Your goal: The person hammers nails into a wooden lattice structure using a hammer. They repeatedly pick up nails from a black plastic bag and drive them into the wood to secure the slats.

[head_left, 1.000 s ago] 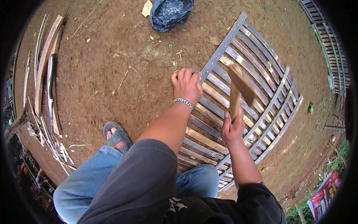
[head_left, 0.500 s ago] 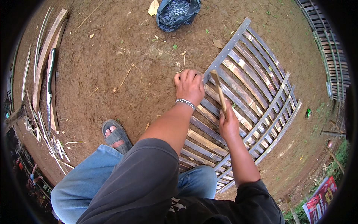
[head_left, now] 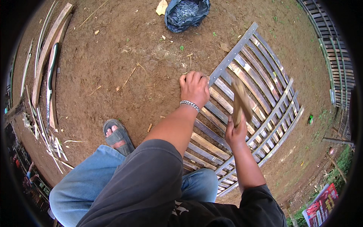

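A panel of split-bamboo slats (head_left: pixel 257 75) lies on the ground before me, slightly fanned. A dark rail (head_left: pixel 233 55) with a row of nail heads runs along its far left edge. Over the near end of that rail my left hand (head_left: pixel 195 87) is closed, fingers curled; whatever is under them is hidden. My right hand (head_left: pixel 236 132) grips the wooden handle of a hammer (head_left: pixel 240 100) raised above the slats, smeared by motion. Its head is too blurred to make out clearly.
Beyond the panel sits a black plastic bag (head_left: pixel 187 15) full of nails. Wooden planks (head_left: pixel 49 56) and a green-handled saw (head_left: pixel 51 75) lie at the left among thin strips. Another slatted panel (head_left: pixel 338 64) stands far right. My sandalled foot (head_left: pixel 118 137) rests on the dirt.
The hammer has come up off the rail's near end and swung to the right, and now blurs. My left hand stays at the rail. The view has shifted slightly.
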The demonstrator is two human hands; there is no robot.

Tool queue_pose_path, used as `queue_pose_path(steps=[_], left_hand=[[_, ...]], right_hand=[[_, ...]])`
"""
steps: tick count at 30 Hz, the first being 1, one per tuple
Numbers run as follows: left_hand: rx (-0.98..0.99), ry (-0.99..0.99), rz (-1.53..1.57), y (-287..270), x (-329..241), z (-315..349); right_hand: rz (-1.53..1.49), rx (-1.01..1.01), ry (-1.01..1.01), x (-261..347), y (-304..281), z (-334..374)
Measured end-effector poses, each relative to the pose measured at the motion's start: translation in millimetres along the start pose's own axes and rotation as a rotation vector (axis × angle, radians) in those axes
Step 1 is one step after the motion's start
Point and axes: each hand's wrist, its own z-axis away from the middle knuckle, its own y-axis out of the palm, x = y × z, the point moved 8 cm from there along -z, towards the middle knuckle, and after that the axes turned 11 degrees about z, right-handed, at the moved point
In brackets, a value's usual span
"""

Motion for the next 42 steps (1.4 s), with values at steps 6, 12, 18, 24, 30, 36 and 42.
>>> queue_pose_path(steps=[6,12,18,24,30,36,42], left_hand=[[0.006,-0.004,-0.010,3.7,0.4,3.6],[-0.008,0.003,-0.012,0.7,1.8,1.9],[-0.013,0.024,-0.014,1.1,-1.1,2.2],[-0.029,0.038,-0.004,0.4,-1.3,2.1],[-0.077,-0.040,0.093,-10.8,4.3,0.7],[-0.543,0.061,0.190,-66.4,24.6,-65.7],[0.169,-0.190,-0.081,-51.8,91.0,-266.8]], right_hand=[[0.211,0.270,0.220,-14.5,18.9,-19.3],[0.243,0.424,0.336,-31.6,38.2,-10.8],[0.104,-0.027,0.430,-10.5,23.9,-60.4],[0.240,-0.065,0.482,-2.9,29.9,-168.0],[0.306,0.035,0.498,-19.9,42.4,-178.2],[0.271,0.057,0.523,-31.8,42.7,-179.8],[0.243,0.090,0.519,-25.2,49.1,-182.3]])
